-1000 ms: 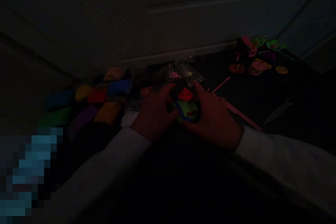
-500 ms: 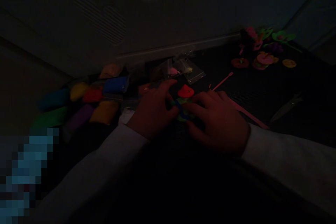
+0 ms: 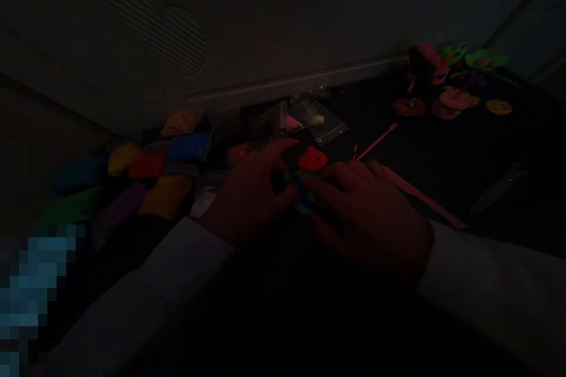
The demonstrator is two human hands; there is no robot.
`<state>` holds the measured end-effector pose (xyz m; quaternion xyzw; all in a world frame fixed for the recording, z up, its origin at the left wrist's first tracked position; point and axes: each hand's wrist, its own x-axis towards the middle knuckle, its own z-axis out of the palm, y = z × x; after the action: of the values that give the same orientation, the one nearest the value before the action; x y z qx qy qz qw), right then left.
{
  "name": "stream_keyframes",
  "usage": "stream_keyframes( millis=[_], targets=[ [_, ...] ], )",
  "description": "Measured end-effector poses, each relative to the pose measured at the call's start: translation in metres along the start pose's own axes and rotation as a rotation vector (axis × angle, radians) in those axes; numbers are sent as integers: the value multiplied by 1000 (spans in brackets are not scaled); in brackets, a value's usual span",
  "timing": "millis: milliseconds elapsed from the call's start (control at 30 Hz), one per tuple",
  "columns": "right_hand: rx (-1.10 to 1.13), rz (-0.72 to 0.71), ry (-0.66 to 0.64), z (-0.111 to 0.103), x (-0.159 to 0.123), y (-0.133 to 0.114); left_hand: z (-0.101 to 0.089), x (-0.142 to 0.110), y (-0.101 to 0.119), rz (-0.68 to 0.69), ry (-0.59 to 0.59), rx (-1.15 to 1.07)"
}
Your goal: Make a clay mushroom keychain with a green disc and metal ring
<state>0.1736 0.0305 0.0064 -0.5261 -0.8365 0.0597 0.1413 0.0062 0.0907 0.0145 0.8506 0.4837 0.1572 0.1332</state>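
Note:
The scene is very dark. Between my hands lies a small green clay piece [image 3: 303,207] with a blue clay strip [image 3: 304,191] across it. A red, hat-shaped clay piece [image 3: 312,158] with a dark cross mark adjoins its far side. My left hand [image 3: 254,188] is curled at the left, thumb and finger pinched about the strip's left end, where a bit of green shows. From the right, my right hand [image 3: 369,209] pinches the strip's other end, its fingertips over the green piece. The exact contact under the fingers is hidden.
Bagged coloured clay, such as a blue pack [image 3: 188,147] and an orange pack [image 3: 165,195], lies at left. Small clear bags [image 3: 325,126] lie beyond my hands. A pink clay tool [image 3: 424,197], a blade-like tool [image 3: 497,188] and several clay figures [image 3: 453,103] are at right.
The view has shifted slightly, and the picture is a little darker. Both hands keep their hold on the blue strip, with only slight finger movement.

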Motion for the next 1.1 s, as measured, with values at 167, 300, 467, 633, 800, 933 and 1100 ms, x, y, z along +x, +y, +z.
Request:
stream_keyframes(
  millis=[167,300,467,633,800,933,1100],
  targets=[
    [8,-4,-5,2,0,0,1,0,-2,21,-2,-14],
    [-27,-14,-4,3,1,-1,2,0,-3,53,6,-16],
    [-34,-16,13,4,1,0,1,0,-5,43,4,-26],
    [-33,-21,6,3,0,1,0,0,-9,-17,-25,-152],
    [-30,-32,6,4,0,0,-2,-1,-10,-20,-46,-174],
    [-32,-21,2,4,0,0,-4,-2,-5,51,-58,-62],
    [-50,-19,1,5,0,0,-6,-2,-3,62,-68,1]
  ],
)
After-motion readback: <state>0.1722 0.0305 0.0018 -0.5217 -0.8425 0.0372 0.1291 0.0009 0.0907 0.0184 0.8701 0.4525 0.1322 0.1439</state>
